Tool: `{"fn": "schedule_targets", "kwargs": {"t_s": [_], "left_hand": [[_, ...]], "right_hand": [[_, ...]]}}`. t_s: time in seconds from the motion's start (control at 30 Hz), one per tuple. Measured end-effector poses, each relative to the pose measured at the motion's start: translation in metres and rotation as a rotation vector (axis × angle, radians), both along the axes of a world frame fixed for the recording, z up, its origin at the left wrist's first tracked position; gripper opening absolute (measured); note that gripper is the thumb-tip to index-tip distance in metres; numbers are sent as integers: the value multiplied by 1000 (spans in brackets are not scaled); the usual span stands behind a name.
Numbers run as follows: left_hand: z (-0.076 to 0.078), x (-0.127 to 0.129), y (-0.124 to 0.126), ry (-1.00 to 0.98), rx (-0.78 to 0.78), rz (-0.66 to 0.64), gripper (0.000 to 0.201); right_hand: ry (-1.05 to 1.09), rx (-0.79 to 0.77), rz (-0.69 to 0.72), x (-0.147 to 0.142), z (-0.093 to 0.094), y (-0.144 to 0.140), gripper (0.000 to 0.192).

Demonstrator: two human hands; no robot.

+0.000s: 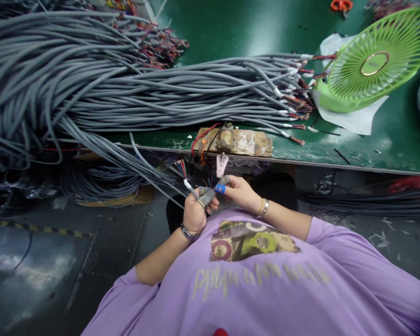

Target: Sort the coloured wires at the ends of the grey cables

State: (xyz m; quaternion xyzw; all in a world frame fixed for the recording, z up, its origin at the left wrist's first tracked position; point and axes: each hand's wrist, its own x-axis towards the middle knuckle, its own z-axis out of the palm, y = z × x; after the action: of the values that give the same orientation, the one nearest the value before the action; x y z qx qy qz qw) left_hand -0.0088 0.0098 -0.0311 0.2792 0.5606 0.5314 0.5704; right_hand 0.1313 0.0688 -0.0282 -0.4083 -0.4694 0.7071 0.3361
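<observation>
My left hand (195,212) is closed around a grey cable (150,171) whose stripped end fans out into coloured wires (181,167) just above my fist. My right hand (240,192) sits right beside it, its taped fingertips, one blue, pinching thin wire strands (208,183) between the two hands. Both hands hover in front of my purple shirt, below the bench edge. The cable trails away to the left toward the heap.
A big heap of grey cables (56,79) covers the green bench (388,140), with a sorted bundle of stripped ends (290,100) on its right. A green fan (374,60) lies at the far right. A taped block (236,141) sits on the bench edge. Loose cables lie on the floor.
</observation>
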Motion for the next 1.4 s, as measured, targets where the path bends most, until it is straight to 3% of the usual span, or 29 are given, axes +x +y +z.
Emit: {"fn": "schedule_targets", "kwargs": {"t_s": [0.43, 0.6, 0.73, 0.87, 0.97, 1.1, 1.4], "left_hand": [[4, -2, 1, 3, 40, 61, 20], [9, -8, 1, -29, 62, 61, 21], [16, -14, 4, -79, 68, -59, 20], [22, -18, 15, -132, -1, -233, 21], [24, -21, 26, -153, -45, -335, 24], [26, -24, 38, -162, -115, -492, 24], [27, -29, 53, -138, -147, -617, 18]], "right_hand": [[49, 3, 65, 6, 2, 0, 41], [144, -127, -76, 15, -4, 11, 44], [188, -252, -122, 15, -3, 30, 51], [222, -323, 3, 8, 8, 44, 54], [262, -259, 80, 1, 13, 47, 52], [272, -174, 1, -5, 14, 44, 52], [386, -323, -62, -14, 17, 42, 49]]}}
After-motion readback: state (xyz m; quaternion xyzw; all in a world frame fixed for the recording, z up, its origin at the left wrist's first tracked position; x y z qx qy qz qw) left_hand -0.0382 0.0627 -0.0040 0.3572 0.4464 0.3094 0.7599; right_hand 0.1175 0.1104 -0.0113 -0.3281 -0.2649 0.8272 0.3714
